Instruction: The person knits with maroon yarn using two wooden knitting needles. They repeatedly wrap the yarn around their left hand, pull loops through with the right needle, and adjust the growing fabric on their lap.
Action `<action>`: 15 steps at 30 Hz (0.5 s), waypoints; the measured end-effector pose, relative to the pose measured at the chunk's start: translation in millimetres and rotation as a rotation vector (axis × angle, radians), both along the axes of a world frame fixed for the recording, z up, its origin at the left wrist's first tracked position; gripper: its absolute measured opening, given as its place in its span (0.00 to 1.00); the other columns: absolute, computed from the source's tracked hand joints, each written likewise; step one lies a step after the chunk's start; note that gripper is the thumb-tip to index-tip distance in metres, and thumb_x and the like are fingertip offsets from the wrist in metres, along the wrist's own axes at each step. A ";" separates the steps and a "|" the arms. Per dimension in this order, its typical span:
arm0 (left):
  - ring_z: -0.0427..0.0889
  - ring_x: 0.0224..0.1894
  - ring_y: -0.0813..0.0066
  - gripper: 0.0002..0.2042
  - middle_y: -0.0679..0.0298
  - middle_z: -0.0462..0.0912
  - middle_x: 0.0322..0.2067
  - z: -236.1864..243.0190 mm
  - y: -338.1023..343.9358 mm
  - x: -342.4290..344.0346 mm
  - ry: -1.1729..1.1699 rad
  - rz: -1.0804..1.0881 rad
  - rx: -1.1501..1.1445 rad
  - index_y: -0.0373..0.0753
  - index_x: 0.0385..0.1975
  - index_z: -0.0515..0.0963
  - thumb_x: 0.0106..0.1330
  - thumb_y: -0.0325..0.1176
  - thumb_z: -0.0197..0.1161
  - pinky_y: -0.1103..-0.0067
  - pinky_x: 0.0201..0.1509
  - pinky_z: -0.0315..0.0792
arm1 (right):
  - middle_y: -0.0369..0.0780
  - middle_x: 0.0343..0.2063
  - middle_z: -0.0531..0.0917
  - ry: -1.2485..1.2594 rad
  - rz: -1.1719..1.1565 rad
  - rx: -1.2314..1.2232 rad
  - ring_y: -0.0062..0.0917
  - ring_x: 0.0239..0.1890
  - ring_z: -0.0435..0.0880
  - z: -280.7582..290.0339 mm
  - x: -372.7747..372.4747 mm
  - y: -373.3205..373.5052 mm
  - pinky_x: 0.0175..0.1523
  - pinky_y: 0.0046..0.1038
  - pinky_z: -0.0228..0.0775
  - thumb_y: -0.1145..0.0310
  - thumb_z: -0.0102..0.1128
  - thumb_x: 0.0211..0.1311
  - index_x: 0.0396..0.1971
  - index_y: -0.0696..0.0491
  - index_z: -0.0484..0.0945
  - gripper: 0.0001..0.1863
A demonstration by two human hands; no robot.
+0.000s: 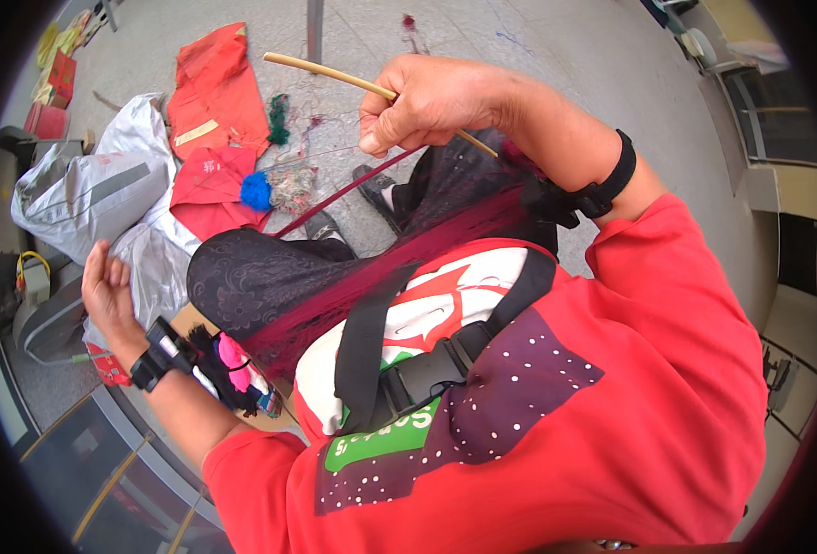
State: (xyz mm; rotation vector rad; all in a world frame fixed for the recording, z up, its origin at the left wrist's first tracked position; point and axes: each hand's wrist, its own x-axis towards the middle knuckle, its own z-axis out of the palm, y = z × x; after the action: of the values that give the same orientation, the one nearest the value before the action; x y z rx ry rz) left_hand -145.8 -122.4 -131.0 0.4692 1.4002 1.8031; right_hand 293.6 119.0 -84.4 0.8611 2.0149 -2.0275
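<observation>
My right hand [418,106] is closed round a thin wooden stick [312,67], which slants over my knees. A fine thread runs leftward from near its fingertips. Beneath it, a skein of dark maroon yarn [372,282] is stretched across my lap between my two knees, with a narrower band of it on the far side. Off to the left, my left hand [108,286] is raised beside a white plastic sack [90,198], its fingers loosely bent and apart. Nothing shows in it.
Red bags [215,88] lie on the grey floor beyond my knees. Near them are a blue pompom-like tuft [255,191], a beige tuft [291,189] and a dark green one [278,118]. Pink and black yarn [235,362] sits by my left forearm. A metal post [314,32] stands ahead.
</observation>
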 end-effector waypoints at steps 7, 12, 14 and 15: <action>0.51 0.14 0.88 0.08 0.75 0.64 0.16 -6.4 -94.5 -93.9 0.268 0.440 -0.369 0.31 0.34 0.77 0.63 0.31 0.60 0.85 0.16 0.46 | 0.26 0.09 0.62 0.028 -0.087 -0.032 0.08 0.09 0.54 5.1 25.8 10.4 0.13 0.17 0.41 0.67 0.63 0.55 0.22 0.56 0.77 0.08; 0.53 0.13 0.89 0.08 0.76 0.58 0.13 -17.6 -92.8 -58.6 0.307 0.316 -0.548 0.35 0.35 0.77 0.63 0.33 0.60 0.87 0.16 0.46 | 0.27 0.11 0.66 -0.013 -0.071 0.053 0.09 0.13 0.58 -3.7 15.3 9.4 0.17 0.18 0.46 0.68 0.63 0.54 0.24 0.55 0.77 0.07; 0.52 0.13 0.89 0.08 0.78 0.56 0.13 -17.7 -86.6 -30.5 0.306 0.255 -0.474 0.34 0.35 0.78 0.65 0.33 0.58 0.87 0.17 0.45 | 0.28 0.12 0.67 -0.018 -0.025 0.285 0.10 0.15 0.62 -13.4 -0.5 6.2 0.19 0.18 0.50 0.67 0.62 0.54 0.26 0.56 0.78 0.07; 0.51 0.14 0.90 0.09 0.79 0.55 0.13 -10.3 -87.2 -14.3 0.355 0.153 -0.449 0.33 0.35 0.78 0.66 0.33 0.58 0.87 0.17 0.45 | 0.29 0.13 0.69 0.010 -0.011 0.460 0.11 0.16 0.63 -17.3 -9.8 2.9 0.20 0.19 0.53 0.67 0.62 0.54 0.27 0.56 0.79 0.08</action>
State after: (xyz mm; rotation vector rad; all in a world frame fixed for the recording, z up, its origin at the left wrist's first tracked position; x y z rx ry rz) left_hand -160.1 -209.5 -141.4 0.4642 2.0726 1.4976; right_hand 283.8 121.9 -101.7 0.9350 2.5341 -1.5913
